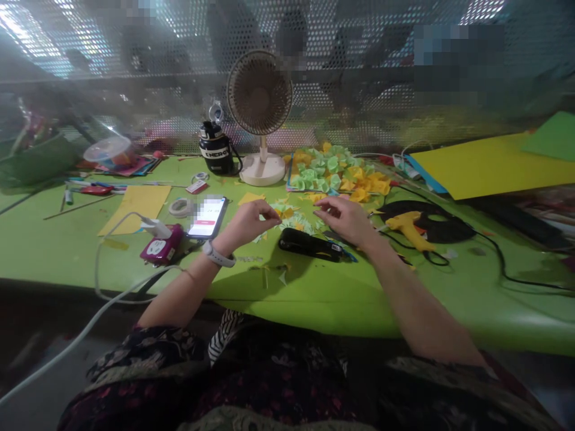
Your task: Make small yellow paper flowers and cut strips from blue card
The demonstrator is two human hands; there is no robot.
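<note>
Green table [67, 245], entries left to right.

Far left: flat yellow sheet [135, 206], tape roll [180, 207], pink plug adapter [160, 246] with a white cable, and a phone [207, 216] lying face up with its screen lit.

Left hand [249, 222]: watch on the wrist, fingers curled, thumb and fingertips drawn together in a pinch. The pinch sits at the left edge of the paper flower pieces [294, 222]. Too small to tell whether a scrap is actually between the fingertips.

The paper flower pieces lie on the table between the two hands, just behind a black stapler [309, 244]. White, green and yellow cut paper, loosely heaped.

Handling, as a judgement: very light, thin and soft. They will crease or crush under any squeeze, and petals could tear at the cuts. Best hold is a fingertip pinch at the base or centre of a piece, not the petal tips. There is no slip risk, but they are light enough to drift on a draught. A fan [259, 114] stands behind; I cannot tell whether it is running.

Right hand [345, 220]: hovers over the right edge of the pieces, fingers loosely bent and spread, nothing visible in it.

Behind it: a pile of finished flowers [336, 170], green and yellow. Right: yellow glue gun [406, 227] on its black cord.
</note>
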